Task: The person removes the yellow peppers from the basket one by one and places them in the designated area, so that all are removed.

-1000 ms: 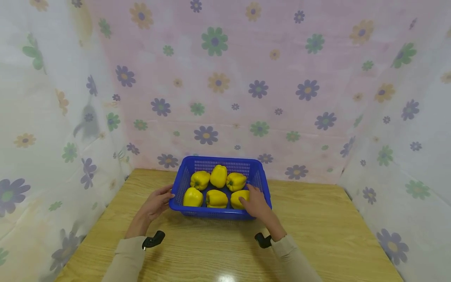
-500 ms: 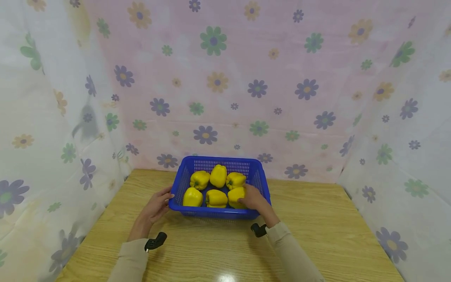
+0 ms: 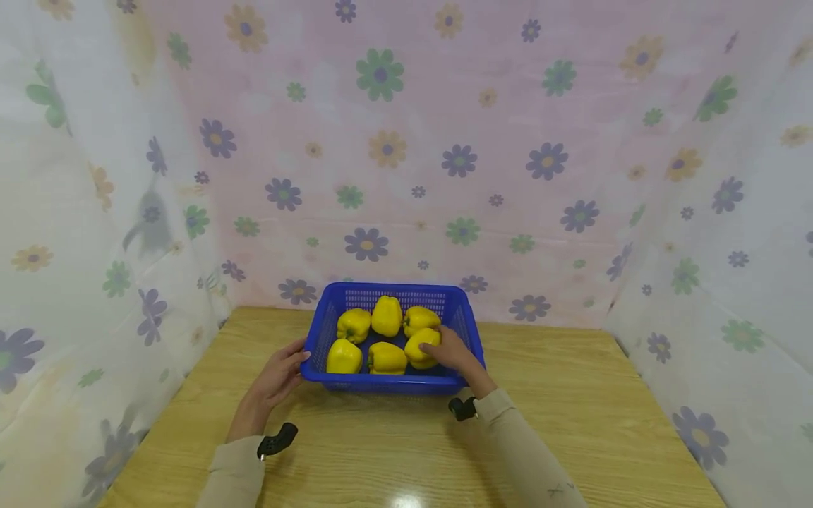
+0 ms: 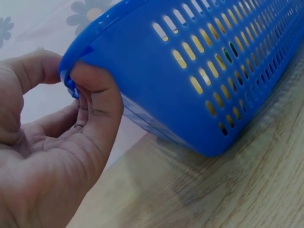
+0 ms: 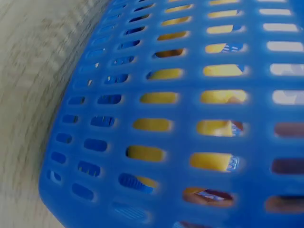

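Observation:
A blue plastic basket (image 3: 394, 379) with slotted walls stands on the table, holding several yellow bell peppers in two rough rows. My left hand (image 3: 276, 377) grips its left rim; in the left wrist view the thumb and curled fingers of that hand (image 4: 61, 142) pinch the rim near a corner. My right hand (image 3: 457, 353) reaches over the front wall and holds the front-right bell pepper (image 3: 418, 348), thumb on its near side. In the right wrist view the basket wall (image 5: 183, 110) hides most of that hand, and yellow shows through the slots.
The wooden table (image 3: 571, 423) extends on both sides of the basket and in front of it. A flower-patterned cloth (image 3: 419, 141) hangs behind and at both sides. The back-right bell pepper (image 3: 420, 319) lies close to my right fingers.
My right hand has moved left onto the front-right bell pepper, which has shifted left and tipped more upright. The left hand keeps its hold on the rim.

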Tool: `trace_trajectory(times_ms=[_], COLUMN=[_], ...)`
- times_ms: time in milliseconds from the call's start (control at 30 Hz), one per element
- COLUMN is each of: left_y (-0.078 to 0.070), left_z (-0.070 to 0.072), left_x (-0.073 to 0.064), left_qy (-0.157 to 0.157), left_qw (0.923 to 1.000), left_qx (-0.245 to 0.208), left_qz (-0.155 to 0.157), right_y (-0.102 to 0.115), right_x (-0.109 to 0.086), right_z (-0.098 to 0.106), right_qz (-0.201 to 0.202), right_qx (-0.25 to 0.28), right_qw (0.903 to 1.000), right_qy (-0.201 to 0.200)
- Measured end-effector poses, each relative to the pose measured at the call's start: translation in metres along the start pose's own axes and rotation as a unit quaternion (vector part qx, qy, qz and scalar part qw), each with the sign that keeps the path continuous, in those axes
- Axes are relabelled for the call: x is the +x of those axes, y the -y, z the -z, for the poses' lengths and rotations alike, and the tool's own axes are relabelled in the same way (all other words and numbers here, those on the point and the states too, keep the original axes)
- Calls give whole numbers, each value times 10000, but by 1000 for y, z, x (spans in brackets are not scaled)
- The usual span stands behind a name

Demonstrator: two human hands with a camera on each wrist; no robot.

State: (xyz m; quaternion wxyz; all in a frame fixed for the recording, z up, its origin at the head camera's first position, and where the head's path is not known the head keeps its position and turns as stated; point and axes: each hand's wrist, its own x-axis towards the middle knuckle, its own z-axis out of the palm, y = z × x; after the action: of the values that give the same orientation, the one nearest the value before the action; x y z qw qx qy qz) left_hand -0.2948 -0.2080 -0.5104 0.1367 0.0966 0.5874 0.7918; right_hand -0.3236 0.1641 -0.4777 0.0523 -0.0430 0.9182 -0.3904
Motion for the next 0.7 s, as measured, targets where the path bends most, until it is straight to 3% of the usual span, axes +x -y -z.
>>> trace_trajectory(times_ms=[133, 300, 567, 700], left_y=[2, 3, 1, -1], left_z=[0, -2, -3, -3], left_x=[-1, -1, -4, -5], left_qy=[-13, -38, -198, -220], left_qw=[10000, 10000, 9997, 9997], left_qx=[-9, 30, 66, 112], left_qz=[-29, -60, -82, -20], right_y=[3, -1, -1, -1], right_x=[-2, -2, -2, 0], right_z=[1, 2, 6, 6], right_qz=[-459, -687, -186, -133], right_qx=[-38, -91, 696, 973], right_qw=[9989, 9975, 9966, 9943], right_qy=[-22, 96, 402, 414])
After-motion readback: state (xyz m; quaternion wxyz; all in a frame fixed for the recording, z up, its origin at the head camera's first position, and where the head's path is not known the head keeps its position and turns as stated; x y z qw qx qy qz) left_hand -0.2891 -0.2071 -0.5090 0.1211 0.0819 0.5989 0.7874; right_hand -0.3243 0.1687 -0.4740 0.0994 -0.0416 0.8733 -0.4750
